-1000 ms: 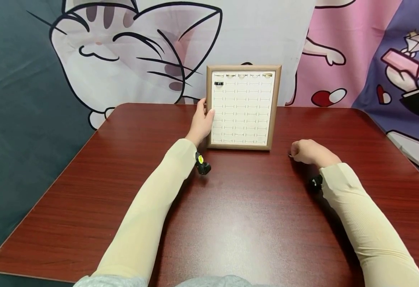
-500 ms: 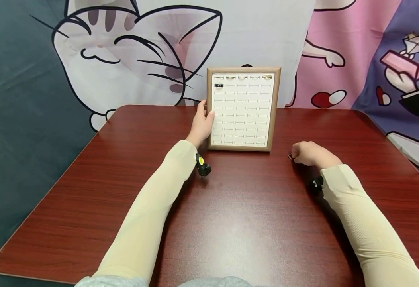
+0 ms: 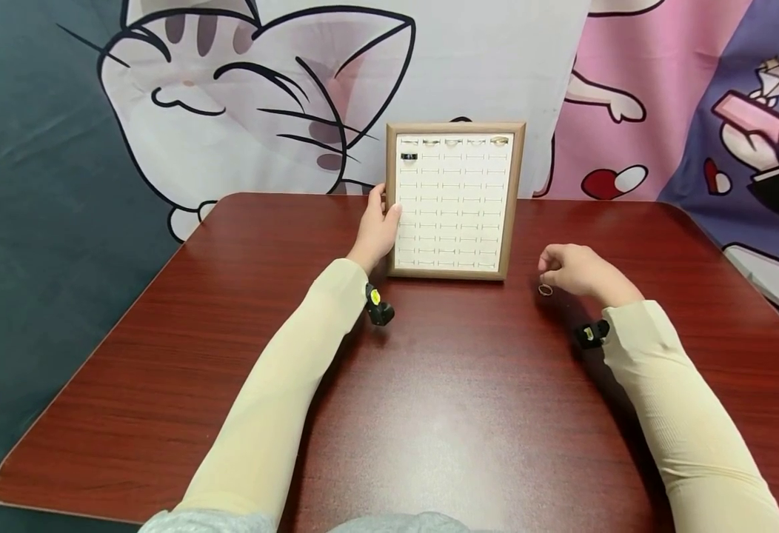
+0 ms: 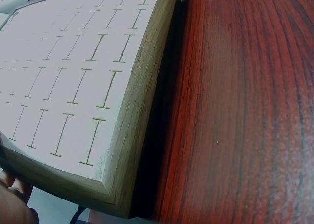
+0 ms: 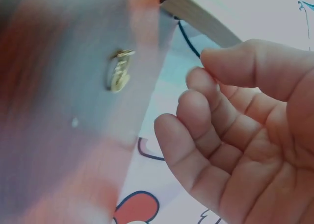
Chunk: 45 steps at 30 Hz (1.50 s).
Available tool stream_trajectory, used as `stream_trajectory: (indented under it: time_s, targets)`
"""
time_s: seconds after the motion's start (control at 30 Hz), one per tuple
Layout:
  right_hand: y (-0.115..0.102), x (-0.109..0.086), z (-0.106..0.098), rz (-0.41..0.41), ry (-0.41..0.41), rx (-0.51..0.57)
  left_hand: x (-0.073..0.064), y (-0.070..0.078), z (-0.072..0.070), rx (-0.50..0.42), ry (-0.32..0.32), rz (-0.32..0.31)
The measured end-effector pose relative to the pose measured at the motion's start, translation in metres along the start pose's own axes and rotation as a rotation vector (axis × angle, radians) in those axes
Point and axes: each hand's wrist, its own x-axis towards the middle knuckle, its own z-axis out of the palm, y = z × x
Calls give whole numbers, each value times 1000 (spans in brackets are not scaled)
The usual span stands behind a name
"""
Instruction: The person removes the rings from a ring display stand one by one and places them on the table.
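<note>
Cartoon-cat backdrop [image 3: 229,141] behind a reddish-brown wood-grain counter [image 3: 456,363]
Pink cartoon cloth [image 3: 669,111] upper right; light glare [image 3: 439,459] lower centre.

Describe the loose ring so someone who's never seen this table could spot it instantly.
Find the red-brown tabletop, then the wood-framed board standing on it. Right of that, close to the right hand, is a gold-coloured ring. Unlike the rings in the board, this one is off it.

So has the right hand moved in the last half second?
Yes: in the head view, the right hand has shifted up the picture, toward the far edge of the table.
</note>
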Motion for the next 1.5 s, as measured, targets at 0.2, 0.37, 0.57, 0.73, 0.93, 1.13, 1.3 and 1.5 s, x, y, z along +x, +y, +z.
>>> stream_trajectory:
  time_s: [0.2,0.37,0.57,0.73,0.93,1.13,1.3,1.5]
  targets:
    - [-8,0,-6,-12,61,-6,0,1,0,-7,0,-11]
    - [-16,2,-11,-20,127,11,0,1,0,-4,1,-16]
    - [-29,7,-19,-10,186,62,1,1,0,-2,0,-23]
    - [-39,11,-22,-17,246,119,0,1,0,-1,-3,-20]
    - [-51,19,-25,-28,327,167,0,1,0,5,-4,-16]
    - [-62,30,-27,-13,375,208,1,2,-1,14,-1,-16]
    - [-70,41,-27,-14,392,252,1,1,-1,11,-8,-20]
    - [-81,51,-27,-11,393,281,1,1,-1,12,-11,-25]
